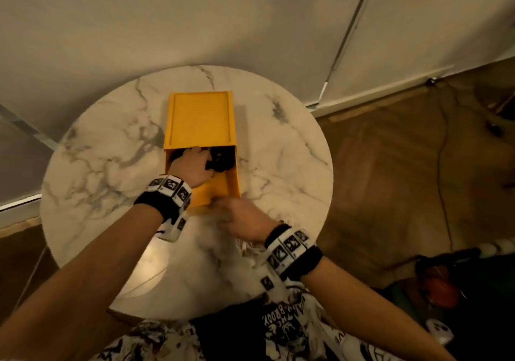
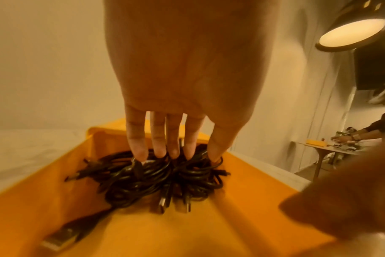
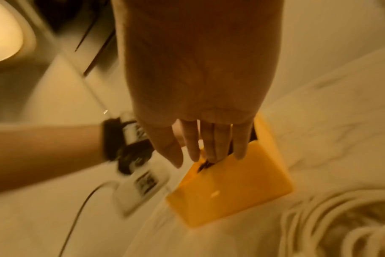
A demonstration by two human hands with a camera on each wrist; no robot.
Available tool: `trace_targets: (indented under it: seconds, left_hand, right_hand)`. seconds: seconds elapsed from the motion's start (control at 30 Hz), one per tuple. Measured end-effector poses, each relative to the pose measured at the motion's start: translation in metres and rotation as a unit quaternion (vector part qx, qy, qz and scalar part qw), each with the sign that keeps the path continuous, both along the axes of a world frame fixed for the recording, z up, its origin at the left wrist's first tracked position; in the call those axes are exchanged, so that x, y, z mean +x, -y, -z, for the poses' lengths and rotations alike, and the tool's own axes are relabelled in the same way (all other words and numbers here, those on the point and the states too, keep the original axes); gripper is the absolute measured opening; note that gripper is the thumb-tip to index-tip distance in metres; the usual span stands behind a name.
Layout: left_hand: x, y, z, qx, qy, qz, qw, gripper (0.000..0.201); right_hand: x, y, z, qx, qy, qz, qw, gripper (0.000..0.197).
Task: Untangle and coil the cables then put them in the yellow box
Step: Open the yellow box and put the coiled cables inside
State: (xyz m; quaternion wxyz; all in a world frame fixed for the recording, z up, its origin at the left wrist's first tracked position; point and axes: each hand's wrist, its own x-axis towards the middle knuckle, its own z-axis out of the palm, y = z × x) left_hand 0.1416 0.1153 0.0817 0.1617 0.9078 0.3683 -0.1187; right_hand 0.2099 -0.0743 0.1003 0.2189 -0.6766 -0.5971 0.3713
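A yellow box [image 1: 236, 177] lies on the round marble table [image 1: 111, 151], its far part covered by a yellow lid [image 1: 200, 121]. Coiled black cables [image 2: 156, 177] sit inside the box. My left hand [image 2: 174, 154] reaches into it, with straight fingers pressing on top of the coils. A loose USB plug [image 2: 57, 240] lies near the box's near end. My right hand [image 3: 207, 156] is blurred, its extended fingers touching the near wall of the box [image 3: 237, 182]. A coil of white cable [image 3: 341, 217] rests on the table under my right wrist.
The table stands close to a pale wall, with wooden floor to the right. Dark bags and objects [image 1: 446, 277] lie on the floor at the lower right. In the left wrist view a second person [image 2: 363, 132] works at another table, under a lamp [image 2: 352, 34].
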Motion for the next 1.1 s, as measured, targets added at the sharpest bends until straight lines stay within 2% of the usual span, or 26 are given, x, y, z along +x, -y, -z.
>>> trace_targets:
  seconds: [0.07,0.13,0.17,0.2,0.27,0.3,0.37,0.43,0.47,0.57,0.73,0.8,0.93,1.03,1.1]
  left_hand:
    - [-0.013,0.016,-0.009,0.003,0.101,-0.007,0.995,0.027]
    - [-0.026,0.045,-0.015,-0.013,0.197,-0.017,0.980,0.014]
    - [-0.030,0.065,-0.017,-0.029,0.201,-0.003,0.979,0.009]
    - [-0.035,0.084,-0.017,-0.046,0.172,0.020,0.984,0.008]
    - [-0.040,0.117,-0.007,-0.088,0.072,0.034,0.993,0.029]
    - [-0.041,0.128,0.000,-0.104,0.022,0.017,0.994,0.040]
    - [-0.044,0.141,0.019,-0.119,-0.042,-0.026,0.992,0.055]
    - [-0.041,0.152,0.036,-0.128,-0.052,-0.050,0.989,0.064]
    - [-0.037,0.159,0.040,-0.127,-0.050,-0.057,0.989,0.068]
    - [-0.022,0.173,0.048,-0.122,-0.034,-0.059,0.990,0.075]
    - [-0.022,0.168,0.059,-0.172,0.013,-0.116,0.978,0.073]
    - [-0.030,0.164,0.061,-0.202,0.030,-0.141,0.969,0.068]
    - [-0.039,0.164,0.065,-0.262,0.085,-0.178,0.945,0.055]
    - [-0.043,0.166,0.065,-0.282,0.136,-0.171,0.934,0.049]
    - [-0.047,0.166,0.066,-0.310,0.173,-0.182,0.917,0.041]
  right_hand:
    - [0.025,0.007,-0.002,0.025,-0.048,0.098,0.994,0.034]
    - [0.052,0.025,0.002,0.039,-0.059,0.191,0.979,0.022]
    - [0.067,0.038,0.007,0.040,-0.050,0.232,0.971,0.018]
    - [0.079,0.051,0.012,0.039,-0.037,0.267,0.962,0.016]
    - [0.100,0.077,0.026,0.015,0.019,0.308,0.951,0.015]
    - [0.107,0.090,0.033,-0.014,0.059,0.315,0.947,0.016]
    - [0.111,0.112,0.047,-0.117,0.123,0.313,0.934,0.032]
    - [0.108,0.127,0.061,-0.226,0.123,0.303,0.918,0.050]
    - [0.104,0.130,0.065,-0.250,0.100,0.306,0.913,0.051]
    - [0.088,0.129,0.073,-0.257,0.053,0.321,0.910,0.050]
    - [0.078,0.112,0.078,-0.243,0.035,0.309,0.919,0.071]
    - [0.076,0.104,0.072,-0.227,0.012,0.302,0.926,0.062]
    - [0.076,0.094,0.067,-0.215,-0.034,0.306,0.927,0.031]
    - [0.080,0.089,0.069,-0.208,-0.068,0.314,0.924,0.020]
    - [0.079,0.084,0.068,-0.201,-0.106,0.324,0.918,0.015]
